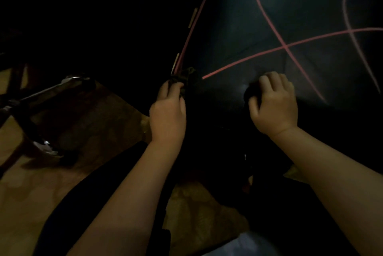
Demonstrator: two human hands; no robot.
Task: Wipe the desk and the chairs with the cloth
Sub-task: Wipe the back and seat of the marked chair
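The scene is very dark. A black chair seat (pixel 300 17) with pink stitched lines fills the upper right. My left hand (pixel 167 110) grips a dark bunched cloth (pixel 186 78) at the seat's near left corner, by the pink piping. My right hand (pixel 273 102) lies on the seat's front part, with its fingers curled over a dark wad (pixel 249 92); whether this is part of the same cloth is hidden by the darkness. The desk is not visible.
The metal base and legs of another chair (pixel 41 98) stand on the tan floor (pixel 24 193) at the left. A black band (pixel 68 204) crosses the floor near my left forearm. The upper left is black.
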